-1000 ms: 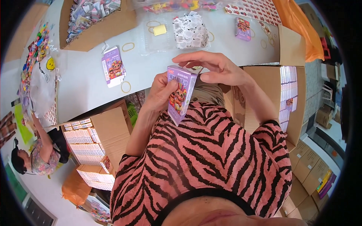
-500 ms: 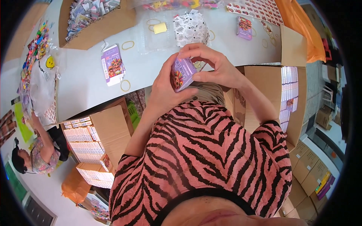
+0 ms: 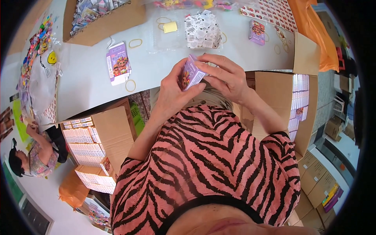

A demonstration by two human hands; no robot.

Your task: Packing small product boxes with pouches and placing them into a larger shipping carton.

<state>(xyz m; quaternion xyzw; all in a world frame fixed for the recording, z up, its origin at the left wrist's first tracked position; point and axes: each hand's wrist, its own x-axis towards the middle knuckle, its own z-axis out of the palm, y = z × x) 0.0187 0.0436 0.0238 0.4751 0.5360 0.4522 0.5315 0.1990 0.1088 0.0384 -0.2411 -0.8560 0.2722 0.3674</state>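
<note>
My left hand (image 3: 174, 84) grips a small purple cardboard box (image 3: 190, 74) with a cartoon figure on its front, held tilted just above the table's near edge. On the box's right and upper side, the fingers of my right hand (image 3: 227, 76) are bent against its edge; its thumb is partly hidden. A flattened purple box (image 3: 118, 62) with flaps sticking out lies on the table to the left. Beyond my hands sits a pile of small white printed packets (image 3: 202, 30). Another purple box (image 3: 257, 32) lies at the right.
Rubber bands (image 3: 130, 85) and a yellow paper pad (image 3: 170, 27) lie on the white table (image 3: 84, 84). A carton of packets (image 3: 105, 25) stands far left. Open cartons with packed boxes (image 3: 84, 145) (image 3: 299, 94) flank me below the table. Another person (image 3: 37, 152) works at left.
The purple box has turned in my hands, so its narrow white-printed side now shows. My right hand has shifted its fingers to the box's upper edge.
</note>
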